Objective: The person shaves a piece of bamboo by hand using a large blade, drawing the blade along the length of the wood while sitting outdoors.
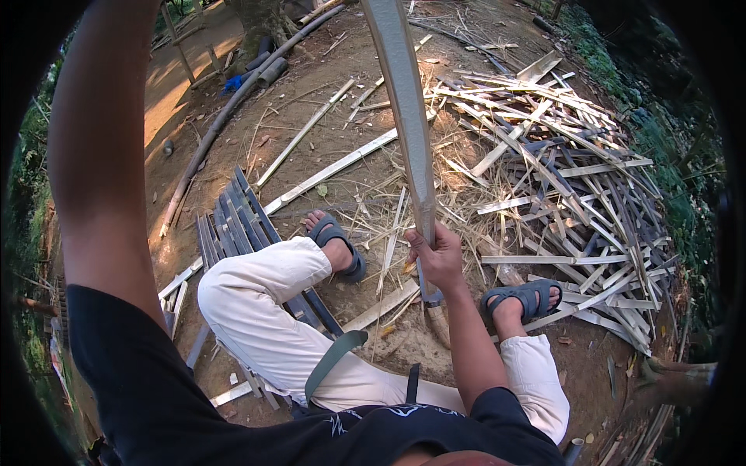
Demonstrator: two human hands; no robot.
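My right hand [439, 256] is closed around the lower part of a long, flat bamboo strip [404, 101], thumb on its near side. The strip has a pale grey face and brownish edges; it rises upright and leaves the picture at the top. Just below that hand show a narrow metal part and a curved wooden handle [439, 325]. How these meet the strip is hidden by the hand. My left arm [101, 179] reaches up past the top left edge, with its hand out of view.
At right lies a large heap of split bamboo strips [559, 179]. Dark slats [233, 217] are by my left knee, with loose strips [334, 171] beyond. My sandalled feet [339, 245] rest on bare soil. A long pole [206, 147] lies at far left.
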